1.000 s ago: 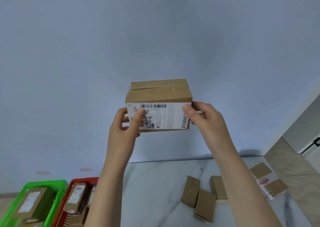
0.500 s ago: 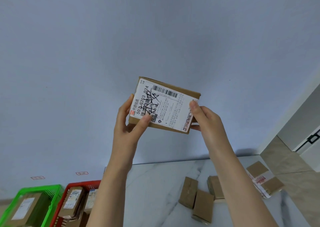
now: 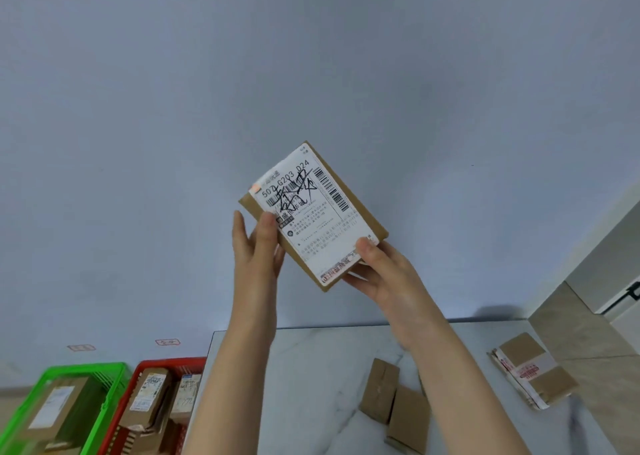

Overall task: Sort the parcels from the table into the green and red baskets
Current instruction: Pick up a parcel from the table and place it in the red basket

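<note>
Left of the desk [image 3: 311, 364] stand the green basket [image 3: 86, 368] and, touching the desk's left edge, the red basket [image 3: 166, 362]; both already hold labelled parcels. Above the desk's back edge, against the wall [image 3: 311, 56], the parcel [image 3: 322, 212] is held tilted, its white label facing the camera. The left hand [image 3: 256, 250] has a grip on the parcel's left edge, thumb on the face and fingers behind. The right hand [image 3: 384, 274] has a grip on the lower right corner, thumb on the label and fingers beneath. Both grips are thin edge pinches. Judged risks: the parcel could slip or swing as one hand lets go for the carry towards the baskets. The scrawled ink over the label could also be misread, sending the parcel to the wrong basket. A drop from this height would probably land on the desk, perhaps among the parcels there. The desk is white marble-patterned stone. On its middle lie two small boxes [image 3: 394, 402], touching each other, and near its right edge a taped box [image 3: 533, 375], well apart from them. The wall is plain pale blue, with two small red tags [image 3: 167, 342] low above the baskets, their text too small to read. Right of the desk, beige floor tiles [image 3: 571, 333] show beside a grey panel [image 3: 616, 246].
</note>
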